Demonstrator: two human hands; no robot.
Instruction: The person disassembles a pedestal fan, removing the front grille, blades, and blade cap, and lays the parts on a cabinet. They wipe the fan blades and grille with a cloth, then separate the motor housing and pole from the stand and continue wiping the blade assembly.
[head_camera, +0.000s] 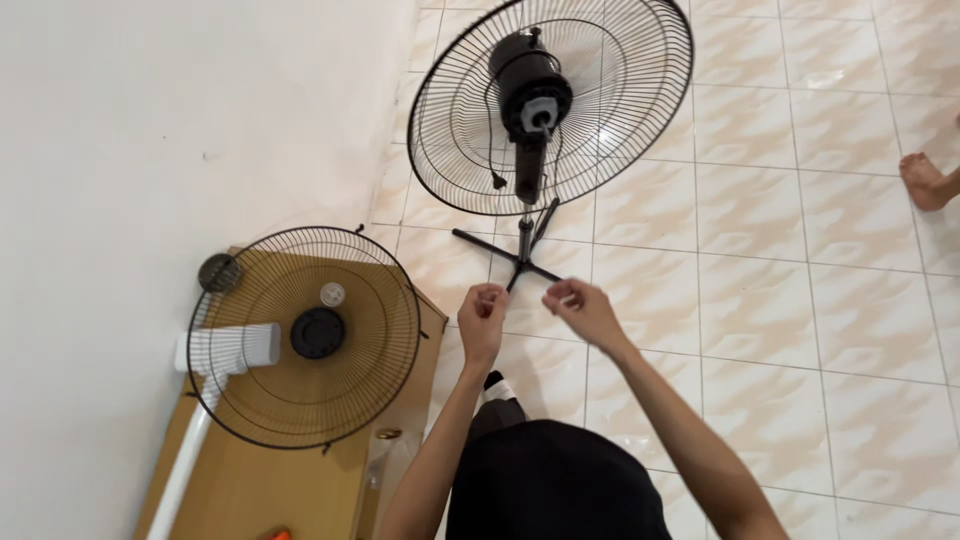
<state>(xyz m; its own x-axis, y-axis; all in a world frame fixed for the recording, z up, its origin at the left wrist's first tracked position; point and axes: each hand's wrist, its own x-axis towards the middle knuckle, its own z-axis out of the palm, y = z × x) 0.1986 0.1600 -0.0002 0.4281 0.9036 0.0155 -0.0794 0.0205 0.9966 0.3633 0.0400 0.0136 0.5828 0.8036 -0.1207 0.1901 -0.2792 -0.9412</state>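
Both hands (535, 312), fingers curled into pinches, hover near the stand fan (535, 110).

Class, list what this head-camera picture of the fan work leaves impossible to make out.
- Head view: whatever the left hand and right hand pinch is too small, hidden by curled fingers.
- The orange thing is cut off by the bottom edge.
- The foot is cut off by the right edge.

No packages, labels, signs or screens show anywhere in this view.
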